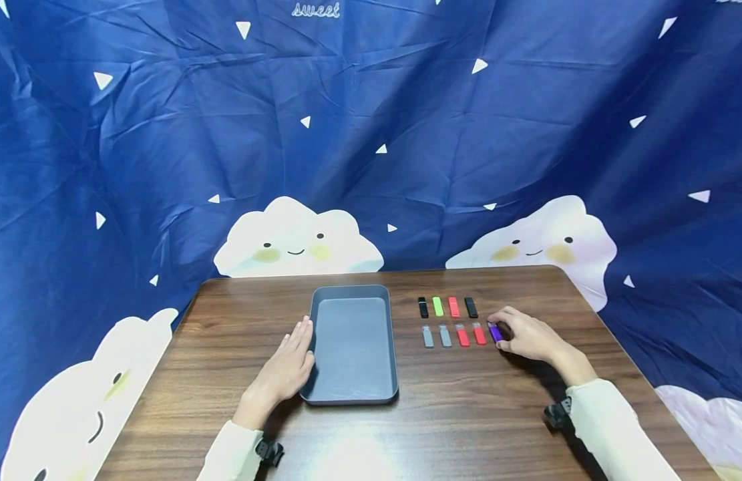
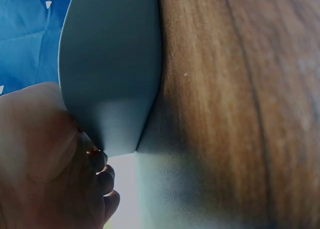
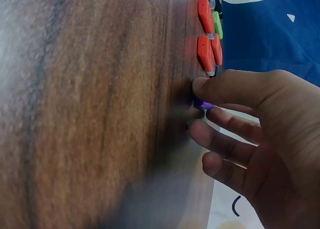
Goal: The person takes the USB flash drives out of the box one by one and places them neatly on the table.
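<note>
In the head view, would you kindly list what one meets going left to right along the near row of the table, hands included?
Left hand → grey tray → grey stick → second grey stick → red stick → second red stick → purple stick → right hand.

Purple stick point(image 1: 495, 332): small, flat on the tabletop point(image 1: 479, 401), right end of the near row, pinched by right hand point(image 1: 527, 337).
Grey tray point(image 1: 352, 394): shallow, rectangular, left hand point(image 1: 286, 367) against its left wall.

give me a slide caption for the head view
Right hand pinches a purple USB stick at the end of two rows of sticks while the left hand rests against a grey tray.
</note>
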{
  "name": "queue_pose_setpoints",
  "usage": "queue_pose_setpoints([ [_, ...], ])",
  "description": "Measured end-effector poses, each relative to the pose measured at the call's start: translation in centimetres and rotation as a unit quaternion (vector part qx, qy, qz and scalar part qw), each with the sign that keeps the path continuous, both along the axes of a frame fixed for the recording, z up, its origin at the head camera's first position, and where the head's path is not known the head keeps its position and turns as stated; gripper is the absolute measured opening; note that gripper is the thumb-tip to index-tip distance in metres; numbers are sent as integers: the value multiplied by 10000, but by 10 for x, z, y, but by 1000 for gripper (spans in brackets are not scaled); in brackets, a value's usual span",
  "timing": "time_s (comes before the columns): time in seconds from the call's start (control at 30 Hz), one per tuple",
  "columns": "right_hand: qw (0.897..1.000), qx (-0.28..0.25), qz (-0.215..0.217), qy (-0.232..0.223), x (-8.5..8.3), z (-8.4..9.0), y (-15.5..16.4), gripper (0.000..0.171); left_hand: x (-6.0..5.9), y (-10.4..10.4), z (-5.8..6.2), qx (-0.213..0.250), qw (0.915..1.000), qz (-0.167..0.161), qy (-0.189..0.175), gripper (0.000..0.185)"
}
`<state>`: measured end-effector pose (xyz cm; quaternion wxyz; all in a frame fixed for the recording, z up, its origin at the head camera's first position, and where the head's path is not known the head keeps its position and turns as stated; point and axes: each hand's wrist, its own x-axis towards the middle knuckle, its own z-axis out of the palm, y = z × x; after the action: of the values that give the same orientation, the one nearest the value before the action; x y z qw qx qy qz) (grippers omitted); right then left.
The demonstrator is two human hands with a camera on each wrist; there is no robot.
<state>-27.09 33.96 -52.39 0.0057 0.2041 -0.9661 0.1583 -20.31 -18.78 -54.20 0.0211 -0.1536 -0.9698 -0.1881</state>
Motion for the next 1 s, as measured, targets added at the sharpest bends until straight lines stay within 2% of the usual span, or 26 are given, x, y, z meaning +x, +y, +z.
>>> queue_pose_setpoints([
  [0.47,10000,-47,-53,1,2,0,2,53,-1,1,2,5,9999,24,-107,63],
  [0.8,9997,-97,72,225,5,-1,7,50,-2,1,2,-35,9999,29,-108,63],
  [1.0,9992,-207,83,328,9,2,9,42,-3,-2,3,-162,9998,-64,-79,62],
])
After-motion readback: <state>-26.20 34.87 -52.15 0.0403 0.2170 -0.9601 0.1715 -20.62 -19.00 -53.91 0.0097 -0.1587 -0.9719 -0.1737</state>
